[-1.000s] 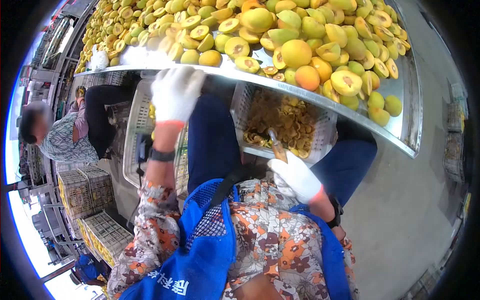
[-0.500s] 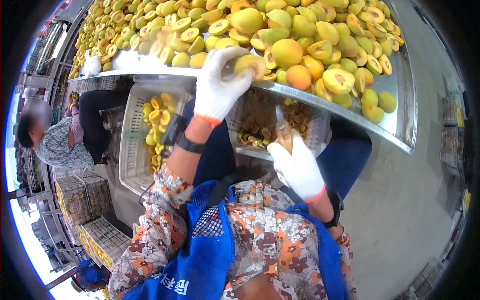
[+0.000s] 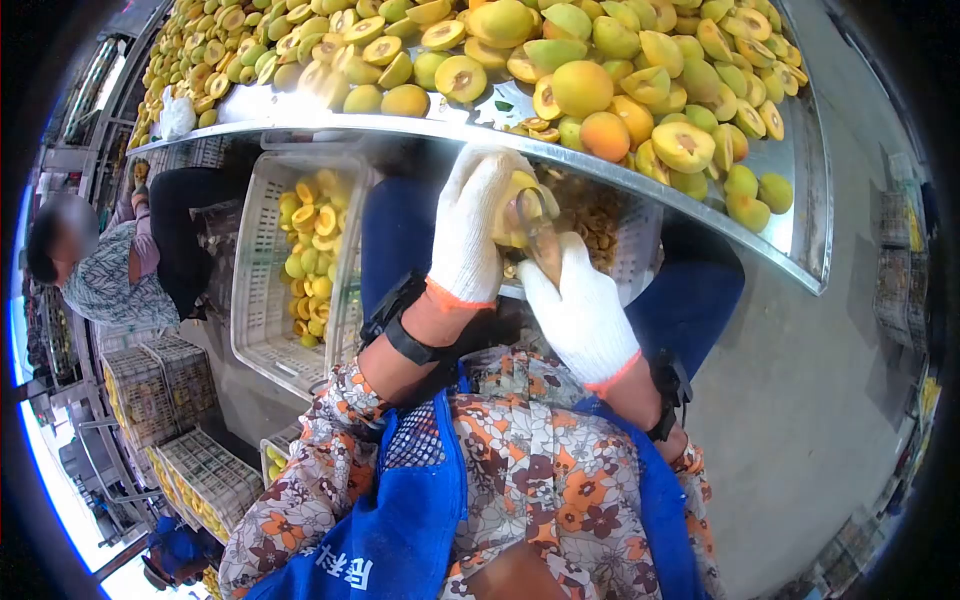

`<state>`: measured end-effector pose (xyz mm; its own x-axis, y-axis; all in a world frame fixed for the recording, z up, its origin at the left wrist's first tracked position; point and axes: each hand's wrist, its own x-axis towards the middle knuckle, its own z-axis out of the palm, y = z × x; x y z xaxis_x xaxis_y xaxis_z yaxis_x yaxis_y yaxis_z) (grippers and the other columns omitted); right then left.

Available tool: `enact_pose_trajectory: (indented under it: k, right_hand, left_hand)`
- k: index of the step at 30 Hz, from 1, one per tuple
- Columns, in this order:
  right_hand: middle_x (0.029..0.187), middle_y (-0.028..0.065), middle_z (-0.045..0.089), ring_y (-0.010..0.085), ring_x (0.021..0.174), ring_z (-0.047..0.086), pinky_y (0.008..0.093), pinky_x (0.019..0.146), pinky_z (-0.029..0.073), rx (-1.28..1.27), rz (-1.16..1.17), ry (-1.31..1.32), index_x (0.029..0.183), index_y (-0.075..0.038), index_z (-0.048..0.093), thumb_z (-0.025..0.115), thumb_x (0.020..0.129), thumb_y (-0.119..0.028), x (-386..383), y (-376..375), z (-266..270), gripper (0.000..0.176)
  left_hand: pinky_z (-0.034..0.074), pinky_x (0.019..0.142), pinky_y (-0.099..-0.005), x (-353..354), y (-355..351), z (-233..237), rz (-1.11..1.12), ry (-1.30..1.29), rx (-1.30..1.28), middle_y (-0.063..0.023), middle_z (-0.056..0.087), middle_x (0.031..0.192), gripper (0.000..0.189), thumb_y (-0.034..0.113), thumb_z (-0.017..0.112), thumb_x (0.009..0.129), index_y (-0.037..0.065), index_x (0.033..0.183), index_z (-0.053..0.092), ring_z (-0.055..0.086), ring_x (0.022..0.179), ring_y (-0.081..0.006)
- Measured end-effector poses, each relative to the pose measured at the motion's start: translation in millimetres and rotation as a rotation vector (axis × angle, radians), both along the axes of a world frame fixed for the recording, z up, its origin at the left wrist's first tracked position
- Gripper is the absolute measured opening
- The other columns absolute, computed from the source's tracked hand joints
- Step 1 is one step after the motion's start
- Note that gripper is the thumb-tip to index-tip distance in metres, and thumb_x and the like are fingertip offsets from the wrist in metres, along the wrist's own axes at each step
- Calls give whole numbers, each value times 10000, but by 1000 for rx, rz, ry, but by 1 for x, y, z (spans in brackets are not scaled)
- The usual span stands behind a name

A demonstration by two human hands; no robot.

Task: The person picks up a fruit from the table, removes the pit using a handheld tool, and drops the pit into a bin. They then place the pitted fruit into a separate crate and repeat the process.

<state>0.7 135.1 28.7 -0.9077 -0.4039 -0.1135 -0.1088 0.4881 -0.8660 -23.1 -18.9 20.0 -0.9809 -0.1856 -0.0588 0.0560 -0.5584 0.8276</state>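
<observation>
My left hand (image 3: 467, 228), in a white knit glove, grips a yellow peach half (image 3: 511, 212) just below the edge of the metal table (image 3: 400, 130). The cut face is turned toward my right hand (image 3: 588, 318). That hand, gloved too, is wrapped round the wooden handle of a pitting knife (image 3: 545, 252). Its curved metal blade lies against the fruit's middle; how deep it sits cannot be made out. Many halved yellow peaches (image 3: 683, 147) are heaped on the table. A crate of cut scraps (image 3: 598, 222) stands beneath my hands, partly hidden.
Left of my legs, a white plastic crate (image 3: 248, 290) holds peach halves (image 3: 318, 255). A seated person (image 3: 125, 270) works farther left, near stacked crates (image 3: 160, 390). The table's metal rim (image 3: 740, 245) runs across in front of me. Bare floor (image 3: 790, 400) lies to the right.
My left hand has brought the peach half from above the table edge down toward my body. My right hand has lifted slightly, and the pitting knife's blade now meets the fruit.
</observation>
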Motion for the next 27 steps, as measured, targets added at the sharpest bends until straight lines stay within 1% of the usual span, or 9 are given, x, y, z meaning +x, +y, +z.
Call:
enact_pose_trajectory:
  k: [4, 6, 10, 12, 15, 19, 21, 25, 27]
  right_hand:
    - [807, 365, 621, 544, 833, 643, 568, 622, 509, -27, 122, 246, 1202, 36, 477, 618, 985, -268, 3, 4, -4, 399]
    - [809, 336, 643, 534, 818, 656, 558, 630, 515, -66, 26, -6, 1204, 40, 495, 620, 982, -267, 7, 1, -2, 399]
    - [816, 283, 672, 498, 789, 679, 512, 632, 528, -103, 13, -42, 1184, 36, 518, 625, 976, -269, 10, 5, -4, 385]
    - [810, 227, 681, 431, 744, 693, 459, 636, 530, -291, 75, -348, 1175, 35, 529, 627, 971, -286, 8, 10, 0, 393]
    - [802, 217, 671, 386, 739, 695, 426, 656, 526, -269, 84, -657, 1168, 34, 532, 625, 973, -309, 1, 21, 11, 406]
    - [789, 204, 657, 354, 731, 689, 419, 671, 522, -212, 43, -558, 1138, 29, 548, 626, 976, -325, -2, 35, 11, 397]
    - [796, 210, 658, 346, 740, 694, 418, 676, 519, -157, -92, -407, 1109, 23, 561, 627, 976, -325, -2, 39, 9, 378]
    - [835, 223, 669, 355, 769, 698, 427, 697, 522, -182, -139, -460, 1114, 28, 563, 636, 971, -298, 0, 39, 9, 364]
    - [856, 222, 677, 359, 772, 699, 428, 700, 525, -218, -129, -423, 1136, 24, 561, 639, 970, -292, 8, 33, -2, 366]
  left_hand:
    - [556, 751, -321, 2, -2, 0, 68, 19, -296, -122, 651, 956, 275, 252, 444, 1077, 18, 1064, 586, 664, 800, -200]
    - [554, 740, -320, 4, -1, 4, 79, 42, -377, -124, 652, 930, 272, 247, 455, 1074, 14, 1045, 592, 662, 788, -198]
    - [535, 724, -292, 6, 1, 8, 2, -41, -329, -109, 647, 883, 267, 234, 477, 1066, 8, 1021, 612, 650, 787, -180]
    - [527, 723, -280, 6, 1, 8, -21, -45, -354, -106, 646, 878, 264, 232, 484, 1064, 8, 1023, 617, 644, 789, -172]
    - [519, 777, -278, 4, -4, 8, -64, 18, -528, -96, 651, 920, 301, 248, 450, 1076, 7, 1047, 627, 632, 837, -158]
    - [491, 959, -319, -3, -18, 6, -235, 44, -567, -99, 683, 1115, 419, 292, 366, 1103, -4, 1209, 643, 637, 1046, -193]
    - [476, 1016, -338, 1, -26, 12, -50, 280, -1279, -120, 670, 1213, 461, 324, 355, 1114, -11, 1271, 630, 622, 1130, -204]
    - [462, 1046, -358, 16, -14, -3, -67, 168, -1089, -142, 637, 1289, 488, 371, 386, 1104, -14, 1331, 584, 601, 1176, -215]
    - [460, 1047, -362, 17, 12, 1, -52, 79, -482, -153, 623, 1306, 512, 398, 433, 1082, -2, 1387, 532, 602, 1170, -227]
